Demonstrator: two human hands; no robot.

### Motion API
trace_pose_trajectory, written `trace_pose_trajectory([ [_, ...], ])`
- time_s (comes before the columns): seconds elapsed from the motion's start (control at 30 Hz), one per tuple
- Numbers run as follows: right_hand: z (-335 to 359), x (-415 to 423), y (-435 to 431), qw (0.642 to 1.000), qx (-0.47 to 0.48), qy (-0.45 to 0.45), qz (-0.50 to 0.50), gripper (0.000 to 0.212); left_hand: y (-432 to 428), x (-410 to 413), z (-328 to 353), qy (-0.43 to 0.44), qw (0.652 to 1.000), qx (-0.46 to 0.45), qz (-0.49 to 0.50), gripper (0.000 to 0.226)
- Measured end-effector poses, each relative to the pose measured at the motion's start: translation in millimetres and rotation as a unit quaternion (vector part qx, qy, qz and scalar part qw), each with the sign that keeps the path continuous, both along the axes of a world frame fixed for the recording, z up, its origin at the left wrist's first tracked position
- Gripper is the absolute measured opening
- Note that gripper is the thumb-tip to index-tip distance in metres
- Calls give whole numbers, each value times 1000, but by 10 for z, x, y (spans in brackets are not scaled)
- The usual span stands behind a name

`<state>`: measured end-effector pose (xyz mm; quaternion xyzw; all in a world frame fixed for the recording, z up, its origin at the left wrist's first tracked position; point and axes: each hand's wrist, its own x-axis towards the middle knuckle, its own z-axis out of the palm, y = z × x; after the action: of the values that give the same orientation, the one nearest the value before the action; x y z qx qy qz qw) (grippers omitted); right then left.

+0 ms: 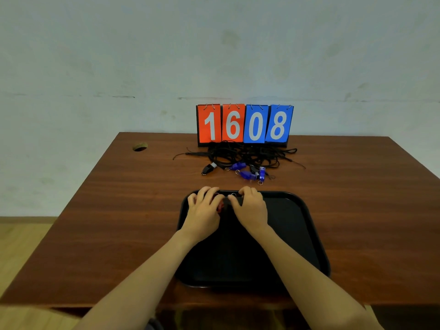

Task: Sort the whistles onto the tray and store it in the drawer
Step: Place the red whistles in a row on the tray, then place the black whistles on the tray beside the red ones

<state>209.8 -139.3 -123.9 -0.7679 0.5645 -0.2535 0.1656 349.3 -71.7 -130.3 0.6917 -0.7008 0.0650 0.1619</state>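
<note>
A black tray (297,234) lies on the table in front of me. Both hands are over its far edge. My left hand (204,209) has curled fingers over a red whistle (220,207), which shows only partly beside the thumb. My right hand (251,207) is next to it, fingers bent and thumb pointing left towards small metal rings (232,195); what it holds is hidden. Beyond the tray lie a black whistle (208,169) and three blue whistles (238,166), (247,175), (262,173).
A tangle of black lanyards (247,154) lies behind the whistles, in front of a flip scoreboard (244,123) reading 1608. The brown table (119,222) has a round cable hole (140,146) at the far left. A pale wall stands behind.
</note>
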Motion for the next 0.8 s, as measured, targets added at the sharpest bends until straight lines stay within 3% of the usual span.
trace_pose_trajectory([
  [0.13,171,-72,-295,1000,-24,-9,3,25,-182,1,163,37,999,-5,21,36],
  [0.43,355,-56,-1149,991,62,120,-2,37,-1090,250,460,22,983,157,97,50],
  [0.6,180,-13,-1366,981,78,178,5,39,-1260,353,292,61,980,156,103,42],
  [0.8,123,34,-1480,983,62,174,2,27,-1349,365,214,79,977,155,122,25],
])
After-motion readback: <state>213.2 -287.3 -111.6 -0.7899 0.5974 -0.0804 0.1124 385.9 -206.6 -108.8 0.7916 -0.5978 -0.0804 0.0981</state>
